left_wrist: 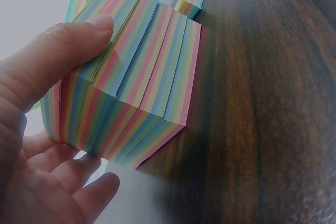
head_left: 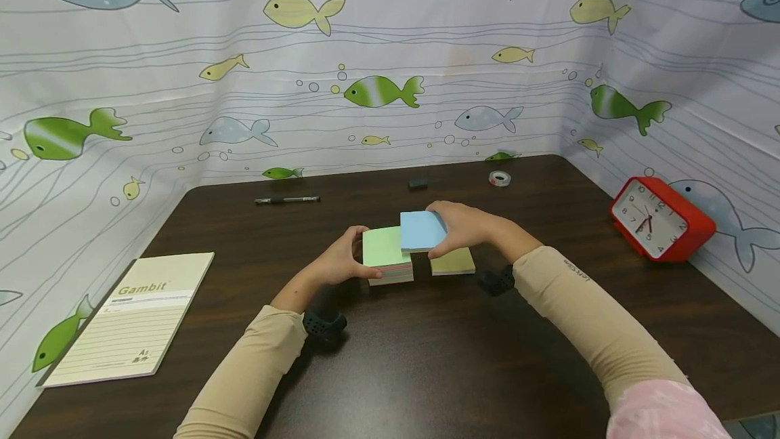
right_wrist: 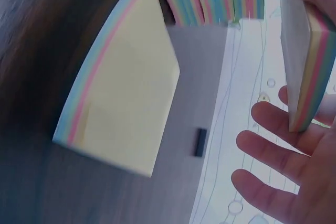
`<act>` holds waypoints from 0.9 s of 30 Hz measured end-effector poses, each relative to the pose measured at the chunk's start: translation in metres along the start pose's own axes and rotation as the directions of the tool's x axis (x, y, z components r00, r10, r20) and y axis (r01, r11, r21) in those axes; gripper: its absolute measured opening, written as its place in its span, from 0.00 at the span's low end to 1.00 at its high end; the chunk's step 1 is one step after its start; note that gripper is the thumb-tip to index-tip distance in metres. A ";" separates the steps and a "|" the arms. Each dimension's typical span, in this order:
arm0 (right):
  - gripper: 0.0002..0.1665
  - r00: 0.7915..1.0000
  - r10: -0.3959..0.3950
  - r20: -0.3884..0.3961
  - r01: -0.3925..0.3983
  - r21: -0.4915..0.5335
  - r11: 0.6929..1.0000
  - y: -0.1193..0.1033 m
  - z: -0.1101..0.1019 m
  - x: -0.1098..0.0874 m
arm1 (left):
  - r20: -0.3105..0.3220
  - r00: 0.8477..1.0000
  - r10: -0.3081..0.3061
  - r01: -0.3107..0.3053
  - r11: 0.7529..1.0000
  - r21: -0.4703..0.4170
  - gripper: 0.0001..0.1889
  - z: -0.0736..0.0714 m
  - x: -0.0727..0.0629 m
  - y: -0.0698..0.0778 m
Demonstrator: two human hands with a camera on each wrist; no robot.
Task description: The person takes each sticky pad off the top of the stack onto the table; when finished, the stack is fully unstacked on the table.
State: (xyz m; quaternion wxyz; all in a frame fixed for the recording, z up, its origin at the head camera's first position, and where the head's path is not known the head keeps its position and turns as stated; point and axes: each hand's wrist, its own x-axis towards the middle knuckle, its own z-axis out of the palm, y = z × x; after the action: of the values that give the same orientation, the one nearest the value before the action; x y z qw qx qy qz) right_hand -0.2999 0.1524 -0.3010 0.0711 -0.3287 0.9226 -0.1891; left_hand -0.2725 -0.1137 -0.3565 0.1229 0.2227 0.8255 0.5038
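Note:
A stack of sticky note pads (head_left: 384, 247), green on top with rainbow-striped sides, stands mid-table. My left hand (head_left: 341, 256) holds this stack from its left side, thumb on the near face and fingers around the far side, as the left wrist view shows. In my right hand (head_left: 460, 225) is a blue-topped sticky note pad (head_left: 422, 230), pinched at its edges above the table. The held pad overlaps the stack's right edge in the head view. Below the right hand a yellow-topped pad (right_wrist: 123, 82) lies on the table, just right of the stack.
A notepad (head_left: 137, 317) lies at the left. Toward the back are a pen (head_left: 288, 200), a small black block (head_left: 418, 183) and a roll of tape (head_left: 500, 178). A red alarm clock (head_left: 661, 219) stands at the right by the fish-print curtain (head_left: 390, 127).

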 end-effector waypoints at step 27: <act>0.51 0.988 0.153 0.030 -0.149 -0.104 0.983 0.071 -0.019 -0.061 | 0.005 1.000 -0.031 0.031 0.999 -0.015 0.49 -0.001 -0.001 0.001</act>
State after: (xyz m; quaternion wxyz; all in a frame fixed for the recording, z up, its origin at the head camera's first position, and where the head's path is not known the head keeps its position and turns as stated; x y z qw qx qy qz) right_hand -0.2987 0.2475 -0.3114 0.0859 -0.2644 0.9518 -0.1295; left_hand -0.2713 -0.1146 -0.3552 0.1343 0.2100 0.8247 0.5077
